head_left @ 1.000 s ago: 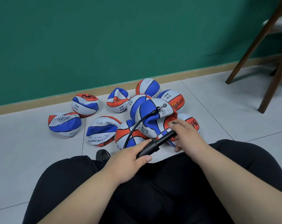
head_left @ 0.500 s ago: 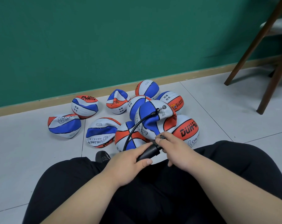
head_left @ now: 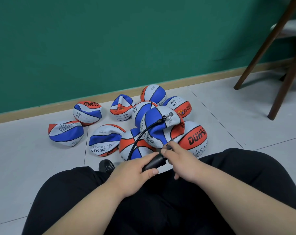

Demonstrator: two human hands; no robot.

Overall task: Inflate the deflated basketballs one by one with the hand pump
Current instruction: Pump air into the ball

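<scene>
Wall (head_left: pixel 110 39): green, closing off the far edge of the floor behind a wooden skirting (head_left: pixel 42 114).
Floor (head_left: pixel 228 119): pale tiles. The widest bare stretch is toward its right edge, between the balls and the chair, and there is more at the near left.
Lap (head_left: pixel 160 204): black trousers fill the near edge, and the pump works just above them.
Chair (head_left: pixel 286 85): dark wooden legs stand at the far right, well apart from the hands.
Deflated basketballs (head_left: pixel 104 139): a loose heap mid-floor, from just in front of the lap back almost to the skirting. All look caved in.
Hooked-up ball (head_left: pixel 156 126): sits on top of the heap, nearest the hands, dented and far from round.
Left hand (head_left: pixel 132 172): clenched round the pump (head_left: pixel 155 162) barrel, bracing it.
Right hand (head_left: pixel 183 161): grasping the pump's handle end, close against the barrel. The handle itself is mostly hidden.
Hose (head_left: pixel 138 138): arcs from the pump up to the ball.
Needle (head_left: pixel 164 117): seated at the ball's valve.
Doing it well: probably full, straight strokes along the barrel, with the left hand steady so the hose does not tug the needle out.
Room: the right hand's pull-out runs toward the heap, so the ball may get nudged.
</scene>
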